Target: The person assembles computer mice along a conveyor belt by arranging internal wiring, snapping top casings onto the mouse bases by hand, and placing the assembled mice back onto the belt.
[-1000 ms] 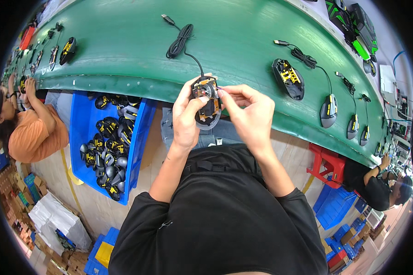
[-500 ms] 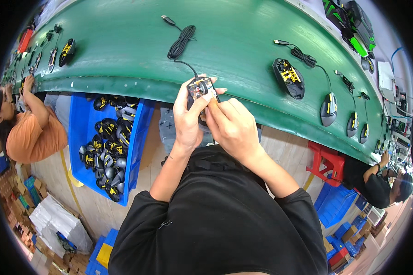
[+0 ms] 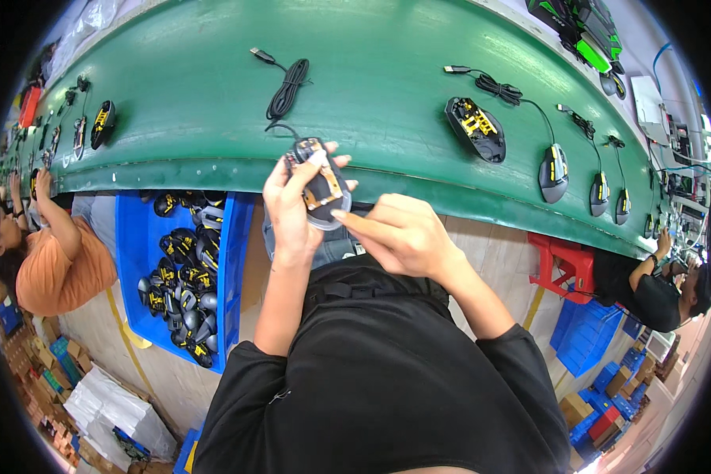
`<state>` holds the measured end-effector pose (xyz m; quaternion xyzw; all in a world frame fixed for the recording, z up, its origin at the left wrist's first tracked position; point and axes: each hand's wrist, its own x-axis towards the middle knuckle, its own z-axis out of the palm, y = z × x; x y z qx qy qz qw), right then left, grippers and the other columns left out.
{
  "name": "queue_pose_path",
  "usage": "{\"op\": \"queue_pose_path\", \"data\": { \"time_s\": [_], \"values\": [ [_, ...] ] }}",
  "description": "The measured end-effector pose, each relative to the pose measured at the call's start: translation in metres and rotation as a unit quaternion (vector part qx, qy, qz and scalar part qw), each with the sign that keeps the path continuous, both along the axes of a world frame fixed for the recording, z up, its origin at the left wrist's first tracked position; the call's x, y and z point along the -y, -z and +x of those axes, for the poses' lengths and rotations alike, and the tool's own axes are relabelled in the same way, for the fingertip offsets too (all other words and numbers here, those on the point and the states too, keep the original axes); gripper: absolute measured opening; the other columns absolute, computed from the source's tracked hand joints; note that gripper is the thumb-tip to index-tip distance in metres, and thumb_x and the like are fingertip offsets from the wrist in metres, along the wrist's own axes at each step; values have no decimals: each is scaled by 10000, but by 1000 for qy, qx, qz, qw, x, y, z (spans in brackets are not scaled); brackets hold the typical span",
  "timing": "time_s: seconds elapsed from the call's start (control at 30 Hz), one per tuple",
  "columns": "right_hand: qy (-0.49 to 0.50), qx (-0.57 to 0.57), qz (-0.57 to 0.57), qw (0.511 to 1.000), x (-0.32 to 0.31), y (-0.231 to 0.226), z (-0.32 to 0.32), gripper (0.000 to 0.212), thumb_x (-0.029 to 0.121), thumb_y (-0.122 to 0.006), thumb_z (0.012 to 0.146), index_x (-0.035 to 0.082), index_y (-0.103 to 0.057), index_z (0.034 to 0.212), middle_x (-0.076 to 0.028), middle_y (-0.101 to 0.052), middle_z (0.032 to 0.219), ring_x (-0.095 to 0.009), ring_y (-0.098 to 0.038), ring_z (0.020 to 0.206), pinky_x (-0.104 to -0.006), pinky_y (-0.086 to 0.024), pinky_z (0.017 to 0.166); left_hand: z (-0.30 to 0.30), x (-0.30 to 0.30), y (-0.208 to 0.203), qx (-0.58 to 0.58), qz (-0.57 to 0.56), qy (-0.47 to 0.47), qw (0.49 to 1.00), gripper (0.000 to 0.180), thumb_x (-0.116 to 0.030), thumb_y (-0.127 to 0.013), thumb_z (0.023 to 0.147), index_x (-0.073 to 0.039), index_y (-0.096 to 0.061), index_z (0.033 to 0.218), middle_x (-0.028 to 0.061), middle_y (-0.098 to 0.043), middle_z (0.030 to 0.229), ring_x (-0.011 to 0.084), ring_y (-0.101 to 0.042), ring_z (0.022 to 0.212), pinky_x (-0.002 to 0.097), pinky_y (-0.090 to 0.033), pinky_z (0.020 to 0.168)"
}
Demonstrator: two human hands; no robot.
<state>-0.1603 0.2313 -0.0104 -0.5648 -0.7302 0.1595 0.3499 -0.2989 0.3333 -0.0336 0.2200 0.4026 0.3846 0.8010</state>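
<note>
My left hand (image 3: 291, 207) is wrapped round an opened computer mouse (image 3: 321, 183), its circuit board and inner parts bare, held over the near edge of the bench. From the mouse's far end a black cable runs to a coiled, tied bundle (image 3: 287, 88) with a USB plug on the green surface. My right hand (image 3: 403, 235) is closed, index finger stretched toward the mouse and its tip at the near rim. Whether anything small sits between the right fingers is hidden.
Along the green bench (image 3: 371, 71) lie an open mouse shell (image 3: 475, 129) and several corded mice to the right. A blue bin (image 3: 227, 292) of mouse shells stands at my left, a red stool (image 3: 561, 265) at right. Co-workers sit on both sides.
The view has shifted, so the bench things sit further left. My right hand has drawn back from the mouse's middle to its near rim, uncovering the board. The left hand keeps its hold.
</note>
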Motion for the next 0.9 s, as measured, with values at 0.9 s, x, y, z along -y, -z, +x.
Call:
{"op": "queue_pose_path", "data": {
  "time_s": [0.9],
  "values": [
    [452, 91, -21, 887, -7, 59, 111, 490, 254, -703, 849, 104, -585, 1300, -218, -531, 1328, -380, -525, 1182, -422, -413, 1006, 5, 5, 9, 10, 56, 53, 997, 348, 9, -606, 890, 71, -485, 1210, 254, -578, 1200, 377, -617, 1093, 480, -560, 902]
  ]
}}
